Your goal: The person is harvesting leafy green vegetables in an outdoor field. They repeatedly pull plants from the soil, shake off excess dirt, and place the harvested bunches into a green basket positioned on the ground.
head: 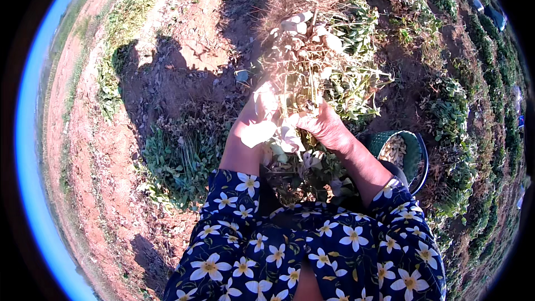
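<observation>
A bundle of uprooted peanut plants (309,67), roots and pale pods pointing away from me, lies between my two hands in bright glare. My left hand (265,102) is at the bundle's left side, its fingers washed out by sunlight. From the right, my right hand (315,123) grips the stems just below the roots. Leaves of the plants hang down toward my lap. Near my right forearm stands a green woven basket (411,154) with a dark handle, partly filled with peanut pods (393,151).
Pulled leafy plants (179,159) lie on the soil at my left, beside my shadow (163,79). More rows of plants (455,113) run along the right. Small blue and white items (495,16) are far off at the upper right.
</observation>
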Tool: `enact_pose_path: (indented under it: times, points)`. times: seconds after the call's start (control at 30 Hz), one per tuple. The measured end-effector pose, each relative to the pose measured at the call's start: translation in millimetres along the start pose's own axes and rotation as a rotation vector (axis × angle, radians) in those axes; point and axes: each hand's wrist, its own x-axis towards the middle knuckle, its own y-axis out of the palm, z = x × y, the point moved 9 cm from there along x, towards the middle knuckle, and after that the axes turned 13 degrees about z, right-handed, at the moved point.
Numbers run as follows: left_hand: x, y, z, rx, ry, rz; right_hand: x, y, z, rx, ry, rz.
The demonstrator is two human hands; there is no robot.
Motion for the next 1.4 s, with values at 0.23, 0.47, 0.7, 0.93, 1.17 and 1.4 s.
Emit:
enact_pose_path:
  times: [0.23, 0.47, 0.7, 0.93, 1.17, 1.4]
  points:
    - [5, 43, -69, 0.403, 0.165, -0.156, 0, -25, -2, -0.161, 0.028, -0.11]
    - [46, 68, -32, 0.925, 0.179, -0.187, 5, -10, -27, -0.976, 0.299, -0.117]
    - [40, 51, -51, 0.57, 0.308, -0.279, 4, 18, 17, -1.163, 0.131, 0.015]
    - [17, 37, -71, 1.451, 0.15, -0.791, -8, 29, 98, -1.038, -0.295, -0.183]
    - [30, 43, -42, 1.535, 0.02, -0.863, 6, -16, 74, -1.206, -0.244, -0.37]
    - [25, 58, -47, 1.625, 0.019, -0.873, 12, -21, 74, -1.438, -0.013, -0.392]
